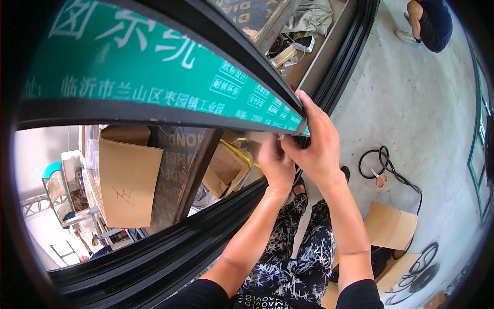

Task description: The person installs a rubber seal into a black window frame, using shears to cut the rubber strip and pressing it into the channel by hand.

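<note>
A long black profile with a green printed film (154, 67) on its face runs from the upper left to the middle of the head view, narrowing toward its near end. My right hand (320, 147) is closed round that end, with the index finger stretched along its far edge. Just below, my left hand (278, 162) is curled up close against the lower edge, its fingers bent and slightly blurred. A small pale bit shows at its fingertips, too small to name. More long black profiles (170, 252) lie side by side beneath my hands.
Beyond the profiles stand a cardboard box (128, 180) and a dark printed board (180, 159). On the grey floor at right lie a black hose (393, 170), scissors (381, 179) with orange handles and an open carton (390, 226). A person (435, 26) is at the upper right.
</note>
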The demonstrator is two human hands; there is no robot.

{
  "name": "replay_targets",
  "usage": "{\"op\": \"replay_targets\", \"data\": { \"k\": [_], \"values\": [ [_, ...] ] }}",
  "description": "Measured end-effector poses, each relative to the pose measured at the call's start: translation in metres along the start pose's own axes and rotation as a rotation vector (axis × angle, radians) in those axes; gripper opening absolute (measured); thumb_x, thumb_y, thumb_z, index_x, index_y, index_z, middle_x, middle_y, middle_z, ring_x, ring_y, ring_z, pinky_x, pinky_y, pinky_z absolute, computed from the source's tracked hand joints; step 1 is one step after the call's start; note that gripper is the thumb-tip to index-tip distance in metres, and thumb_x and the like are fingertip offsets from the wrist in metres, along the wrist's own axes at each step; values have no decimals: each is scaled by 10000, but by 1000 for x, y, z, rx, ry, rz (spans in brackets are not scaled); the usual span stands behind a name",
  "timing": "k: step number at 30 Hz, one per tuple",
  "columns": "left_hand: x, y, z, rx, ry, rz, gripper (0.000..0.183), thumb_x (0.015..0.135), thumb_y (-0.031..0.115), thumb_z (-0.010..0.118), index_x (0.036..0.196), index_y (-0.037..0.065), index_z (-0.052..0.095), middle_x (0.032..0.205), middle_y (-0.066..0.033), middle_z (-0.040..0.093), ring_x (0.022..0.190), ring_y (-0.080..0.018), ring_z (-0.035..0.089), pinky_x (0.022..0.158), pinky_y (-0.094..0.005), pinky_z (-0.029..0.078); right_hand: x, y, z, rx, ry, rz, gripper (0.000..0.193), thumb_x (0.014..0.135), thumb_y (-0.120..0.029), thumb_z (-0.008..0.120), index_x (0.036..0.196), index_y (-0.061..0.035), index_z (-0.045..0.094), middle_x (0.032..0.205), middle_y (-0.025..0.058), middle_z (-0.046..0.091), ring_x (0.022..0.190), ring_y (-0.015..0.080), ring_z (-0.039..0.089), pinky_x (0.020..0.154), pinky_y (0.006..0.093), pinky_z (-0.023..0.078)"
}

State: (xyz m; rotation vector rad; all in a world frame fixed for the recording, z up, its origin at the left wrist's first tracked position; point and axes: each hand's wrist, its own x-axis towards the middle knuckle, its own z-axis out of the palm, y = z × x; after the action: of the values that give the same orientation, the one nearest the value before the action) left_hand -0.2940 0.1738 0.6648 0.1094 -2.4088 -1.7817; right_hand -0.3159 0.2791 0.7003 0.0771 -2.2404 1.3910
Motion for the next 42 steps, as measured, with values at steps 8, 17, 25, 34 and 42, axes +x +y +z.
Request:
{"op": "replay_targets", "data": {
  "k": [8,17,25,34,42],
  "values": [
    [1,-4,-9,91,43,46,131,877,10,571,992,-50,588,766,-26,593,667,-90,506,622,-232,429,0,3,3,-54,-26,-36,707,641,-55,718,1302,-16,471,1162,167,605,1047,337,593,875,383,489],
    [-44,90,-99,-396,-125,-437,290,963,163,538,1197,-4,572,812,-25,598,623,-49,461,555,-188,374,-46,-71,-26,12,-127,184,644,738,-157,725,1305,2,466,1275,195,533,1154,365,520,953,395,433],
    [-69,185,-147,-682,-3,-241,327,942,147,565,1218,-29,557,878,-42,577,732,-90,467,640,-215,372,-85,-123,-31,363,-841,104,249,821,-212,683,986,-40,609,778,149,634,711,345,619,613,407,485],
    [-132,233,-186,-486,329,-206,327,931,64,564,1242,-18,503,1085,-101,623,1039,-163,588,920,-294,463,-75,-212,-36,314,-792,-118,182,842,-224,671,877,-64,591,667,130,589,613,345,591,533,409,451],
    [-179,274,-229,-571,660,-97,316,967,113,505,1243,-39,474,999,-86,593,983,-198,606,891,-336,493,-108,-233,-25,375,-846,-261,157,799,-161,679,886,-58,600,781,131,621,732,343,605,618,404,479]
  ]
}}
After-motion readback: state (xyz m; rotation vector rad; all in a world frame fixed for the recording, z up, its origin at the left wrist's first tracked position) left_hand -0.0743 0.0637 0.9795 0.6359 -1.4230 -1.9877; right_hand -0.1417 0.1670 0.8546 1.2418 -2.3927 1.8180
